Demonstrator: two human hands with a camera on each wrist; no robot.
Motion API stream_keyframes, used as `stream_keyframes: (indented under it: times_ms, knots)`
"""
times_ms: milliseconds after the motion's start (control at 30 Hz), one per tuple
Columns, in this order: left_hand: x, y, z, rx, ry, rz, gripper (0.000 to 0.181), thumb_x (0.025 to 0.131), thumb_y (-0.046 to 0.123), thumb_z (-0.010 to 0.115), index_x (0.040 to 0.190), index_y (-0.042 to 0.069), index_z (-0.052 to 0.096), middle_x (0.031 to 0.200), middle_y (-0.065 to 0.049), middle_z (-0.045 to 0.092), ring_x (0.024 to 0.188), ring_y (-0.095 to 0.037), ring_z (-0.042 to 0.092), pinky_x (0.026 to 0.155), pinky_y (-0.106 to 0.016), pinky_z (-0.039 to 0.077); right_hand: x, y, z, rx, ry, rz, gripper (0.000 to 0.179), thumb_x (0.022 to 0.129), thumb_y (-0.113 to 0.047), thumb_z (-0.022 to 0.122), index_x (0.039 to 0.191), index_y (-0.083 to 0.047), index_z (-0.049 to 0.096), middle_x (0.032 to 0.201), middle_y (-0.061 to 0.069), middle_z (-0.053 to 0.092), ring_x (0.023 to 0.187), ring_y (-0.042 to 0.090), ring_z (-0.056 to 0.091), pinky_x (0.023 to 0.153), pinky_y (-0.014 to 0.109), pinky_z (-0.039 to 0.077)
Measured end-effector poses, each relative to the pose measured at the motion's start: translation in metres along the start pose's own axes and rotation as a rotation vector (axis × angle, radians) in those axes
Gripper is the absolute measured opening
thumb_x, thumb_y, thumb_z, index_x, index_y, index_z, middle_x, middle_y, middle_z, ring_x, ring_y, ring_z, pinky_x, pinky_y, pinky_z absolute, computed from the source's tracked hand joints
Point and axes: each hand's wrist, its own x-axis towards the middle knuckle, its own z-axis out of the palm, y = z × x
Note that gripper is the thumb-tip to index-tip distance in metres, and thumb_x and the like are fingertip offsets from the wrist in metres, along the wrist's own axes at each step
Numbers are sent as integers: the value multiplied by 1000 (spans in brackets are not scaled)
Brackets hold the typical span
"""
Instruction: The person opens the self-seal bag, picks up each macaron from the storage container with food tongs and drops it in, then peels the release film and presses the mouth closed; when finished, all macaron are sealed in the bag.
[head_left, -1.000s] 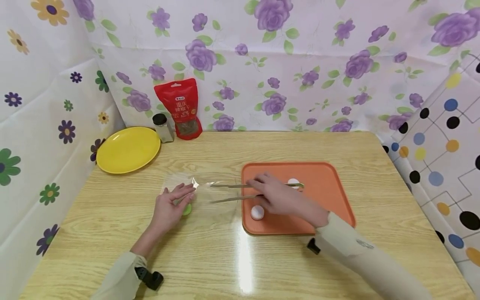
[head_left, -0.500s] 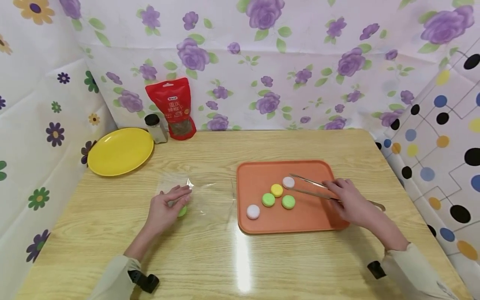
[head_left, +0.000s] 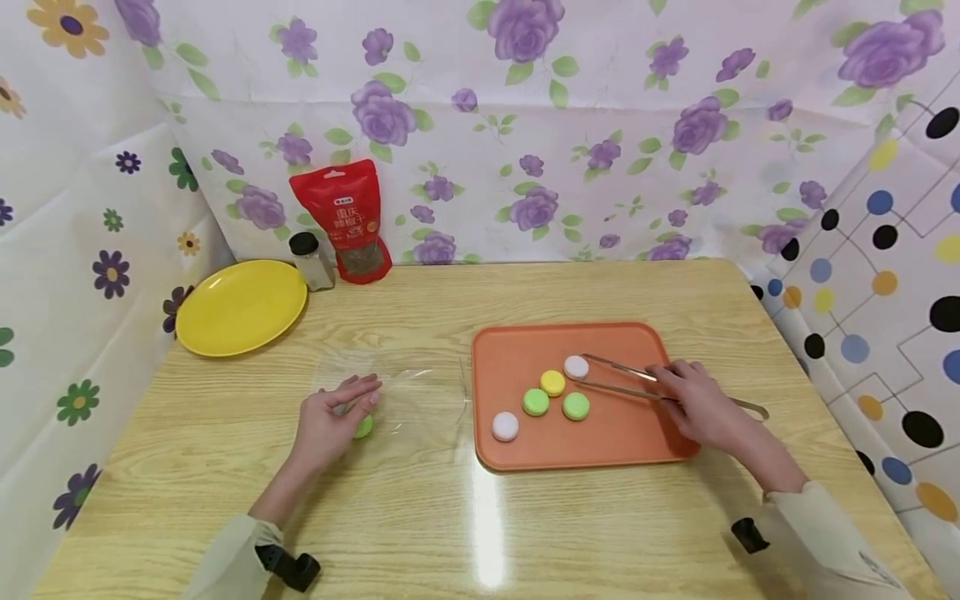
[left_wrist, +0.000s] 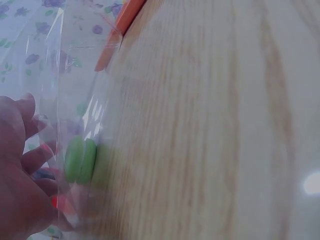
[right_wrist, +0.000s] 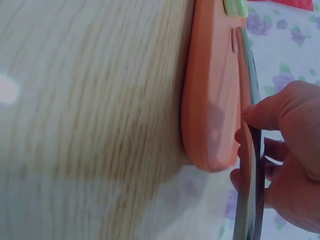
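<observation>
My left hand [head_left: 333,421] pinches the edge of a clear plastic bag [head_left: 427,404] lying on the table. Close beside the thumb, a green macaron [head_left: 363,427] shows; in the left wrist view this macaron [left_wrist: 80,160] is seen through the film. My right hand [head_left: 701,404] grips metal tongs [head_left: 618,390] over the orange tray [head_left: 637,442]. The tongs' spread tips stand either side of a pale lilac macaron [head_left: 576,367]; whether they touch it I cannot tell. Also on the tray are a yellow macaron [head_left: 552,383], two green macarons [head_left: 536,402] and another pale macaron [head_left: 505,427].
A yellow plate [head_left: 242,308] leans at the back left of the wooden table [head_left: 375,525]. Beside it stand a black-capped jar [head_left: 312,262] and a red pouch [head_left: 343,218]. Flowered cloth [head_left: 450,83] hangs behind the table.
My right hand has swung the tongs from the bag's side to the tray's right, tips now around the pale macaron. My left hand keeps its hold on the bag.
</observation>
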Motion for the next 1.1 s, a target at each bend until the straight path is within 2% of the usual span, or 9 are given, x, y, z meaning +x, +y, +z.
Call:
stream_keyframes:
  times_ms: [267, 433, 767, 967, 1100]
  knots:
    - [-2, 1, 0, -4, 0, 14, 17, 88, 1, 76, 104, -5, 76, 115, -24, 68, 125, -49, 52, 107, -78, 5, 6, -1, 2, 15, -41, 40, 46, 82, 8, 74, 125, 1, 59, 106, 20, 59, 92, 42, 52, 70, 57, 49]
    - [-3, -2, -1, 5, -1, 22, 18, 87, -1, 76, 105, -5, 76, 115, -24, 68, 125, -50, 51, 106, -79, 6, 8, -4, 4, 5, -41, 32, 42, 82, 10, 73, 122, 2, 61, 106, 19, 60, 92, 41, 53, 72, 57, 49]
    - [-3, -4, 1, -3, -6, 30, 18, 87, -1, 77, 104, -5, 76, 114, -24, 69, 125, -50, 52, 106, -78, 9, 8, -7, 11, -6, 69, -43, 41, 77, 16, 73, 116, 5, 63, 99, 17, 60, 84, 37, 55, 70, 53, 46]
    - [-2, -5, 2, -7, 0, 36, 19, 86, -2, 77, 104, -6, 76, 115, -25, 68, 124, -51, 52, 106, -79, 9, 10, -8, 9, -3, 87, -49, 43, 77, 15, 74, 117, 5, 63, 101, 18, 60, 85, 37, 55, 70, 53, 45]
    - [-1, -4, 3, -4, 1, 36, 18, 86, 1, 78, 103, -5, 76, 114, -24, 69, 124, -50, 52, 107, -77, 10, 14, -17, 4, 0, 103, -56, 43, 77, 15, 74, 118, 4, 63, 102, 17, 61, 85, 37, 54, 71, 52, 46]
